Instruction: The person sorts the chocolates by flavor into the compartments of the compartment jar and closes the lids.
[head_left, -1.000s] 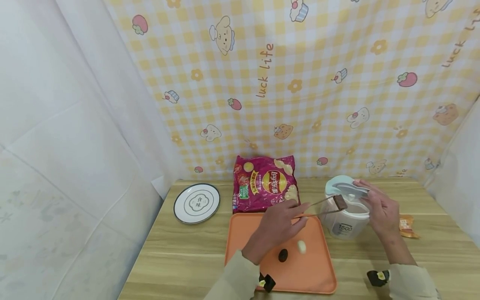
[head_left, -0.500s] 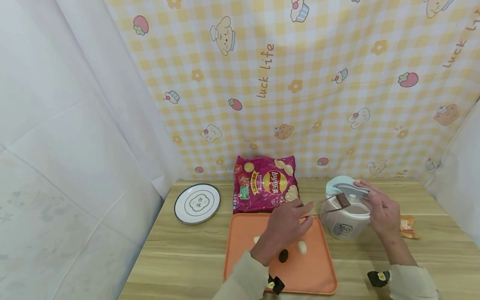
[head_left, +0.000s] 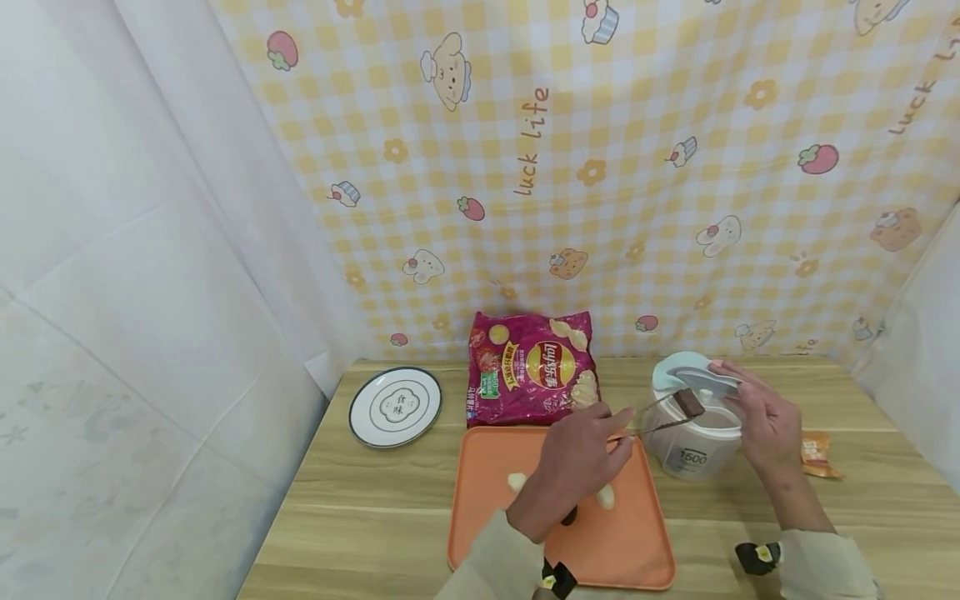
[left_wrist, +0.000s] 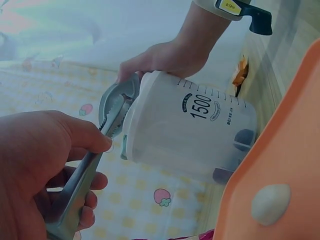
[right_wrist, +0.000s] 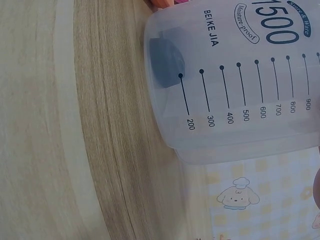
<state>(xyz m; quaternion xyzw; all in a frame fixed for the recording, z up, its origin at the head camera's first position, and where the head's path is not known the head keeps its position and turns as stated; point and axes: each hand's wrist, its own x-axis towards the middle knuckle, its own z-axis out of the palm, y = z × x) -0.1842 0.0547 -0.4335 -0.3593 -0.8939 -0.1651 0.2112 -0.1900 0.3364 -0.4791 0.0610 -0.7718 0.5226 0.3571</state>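
Observation:
My left hand (head_left: 577, 458) grips a pair of metal tongs (left_wrist: 80, 192) above the tray's back right corner. Between the tong tips sits a brown, chocolate-like block (head_left: 688, 404), over the front of the container's open mouth in the head view. The clear plastic storage container (head_left: 690, 454), marked 1500, stands upright on the table. My right hand (head_left: 768, 417) holds its pale blue-green lid (head_left: 678, 367) tilted up. Dark pieces (left_wrist: 243, 139) show through the wall at the container's bottom; one dark piece (right_wrist: 167, 60) also appears in the right wrist view.
The orange tray (head_left: 480, 458) bears white oval pieces (head_left: 605, 497) and a dark piece (head_left: 570, 517) half hidden by my left wrist. Behind it lies a magenta chip bag (head_left: 532, 367). A white plate (head_left: 393, 407) is left, an orange packet (head_left: 816, 454) right of the container.
My left hand has moved slightly right with the tongs and the brown block, farther over the container's mouth. A white piece on the tray has come into view. The right hand stays at the lid.

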